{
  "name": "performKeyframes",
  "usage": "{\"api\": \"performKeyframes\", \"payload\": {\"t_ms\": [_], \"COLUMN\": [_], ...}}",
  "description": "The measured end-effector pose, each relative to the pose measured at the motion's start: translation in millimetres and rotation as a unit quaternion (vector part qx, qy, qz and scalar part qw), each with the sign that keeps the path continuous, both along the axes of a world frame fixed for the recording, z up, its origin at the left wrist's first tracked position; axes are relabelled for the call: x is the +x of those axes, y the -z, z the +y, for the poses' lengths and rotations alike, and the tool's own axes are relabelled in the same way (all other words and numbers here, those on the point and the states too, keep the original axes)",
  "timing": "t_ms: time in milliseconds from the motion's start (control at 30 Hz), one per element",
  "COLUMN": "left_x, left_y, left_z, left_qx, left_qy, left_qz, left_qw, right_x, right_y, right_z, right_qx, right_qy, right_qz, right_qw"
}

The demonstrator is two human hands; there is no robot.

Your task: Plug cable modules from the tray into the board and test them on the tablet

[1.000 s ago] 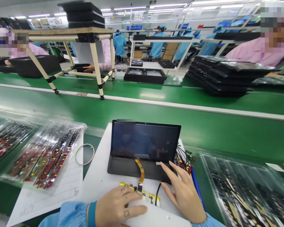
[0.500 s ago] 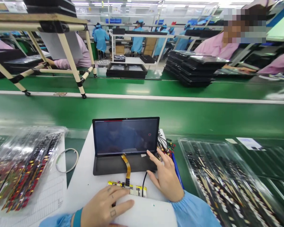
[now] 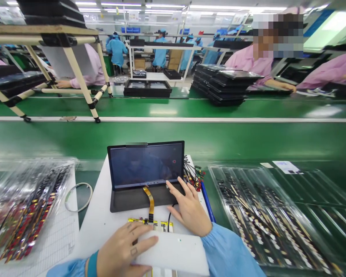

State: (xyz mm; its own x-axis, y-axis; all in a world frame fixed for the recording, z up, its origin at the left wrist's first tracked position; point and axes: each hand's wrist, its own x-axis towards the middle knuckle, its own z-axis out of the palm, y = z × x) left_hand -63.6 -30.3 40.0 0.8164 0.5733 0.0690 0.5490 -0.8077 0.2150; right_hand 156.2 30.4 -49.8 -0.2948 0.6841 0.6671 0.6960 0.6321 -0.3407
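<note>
A tablet-like screen (image 3: 147, 165), dark but lit, leans upright in a black stand (image 3: 140, 200). From its lower edge an orange flex cable (image 3: 150, 200) runs down to a yellow-edged circuit assembly (image 3: 164, 226). Over that assembly lies a white foam block (image 3: 175, 250), hiding most of it. My left hand (image 3: 121, 248) grips the block's left end, thumb at the near side and fingers across the top. My right hand (image 3: 192, 207) is open, fingers spread by the screen's lower right corner; whether a fingertip touches the glass I cannot tell. A black cable (image 3: 169, 221) passes beside its thumb.
Clear trays of strip cables (image 3: 245, 215) lie at right, bagged red and black cables (image 3: 31, 211) at left. Beside the white work board are a blue pen-like stick (image 3: 207, 202) and a pale ring (image 3: 79, 197). Across the green bench stand stacked black trays (image 3: 219, 82) and people working.
The camera view has shifted, so the bench items appear further left. A row of small icons now shows along the screen's bottom. The foam block appears tilted, with parts visible below its near edge.
</note>
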Motion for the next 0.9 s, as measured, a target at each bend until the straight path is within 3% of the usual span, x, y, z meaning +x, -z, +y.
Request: {"api": "performKeyframes", "payload": {"t_ms": [167,233,300,367,433,533,633,767,833,900], "left_x": [-0.6,1.2,4.9,10.5,17.5,28.1,37.3,52.8,63.4,74.5], "left_y": [-1.5,-6.1,-13.6,-22.5,-30.4,-34.6,-27.0,-7.6,0.3,4.7], "left_z": [2.6,1.9,-0.2,-2.8,-5.1,-7.8,-10.2,-13.3,-14.5,-14.9], "left_qx": [0.022,0.047,0.062,0.062,0.049,0.014,-0.003,-0.022,-0.025,-0.032], "left_qy": [0.004,0.003,0.001,0.001,0.003,-0.008,-0.087,-0.202,-0.229,-0.262], "left_qz": [-0.015,-0.009,0.001,0.007,0.007,0.006,0.016,0.092,0.156,0.202], "left_qw": [1.0,0.999,0.998,0.998,0.999,1.0,0.996,0.975,0.961,0.943], "right_x": [10.7,22.9,35.9,45.3,48.8,48.1,50.3,52.4,46.1,34.3], "right_y": [-16.3,-24.4,-33.1,-42.5,-51.2,-56.2,-41.4,2.1,21.0,31.7], "right_z": [1.3,-5.3,-19.2,-38.4,-58.7,-81.6,-93.1,-104.4,-112.9,-122.5], "right_qx": [0.035,-0.026,-0.111,-0.153,-0.144,-0.094,-0.065,-0.061,-0.088,-0.128], "right_qy": [0.023,0.02,-0.036,-0.121,-0.171,-0.164,-0.066,0.091,0.162,0.186], "right_qz": [0.101,0.172,0.201,0.158,0.071,-0.021,-0.032,-0.021,-0.028,-0.008], "right_qw": [0.994,0.985,0.973,0.968,0.972,0.982,0.995,0.994,0.982,0.974]}}
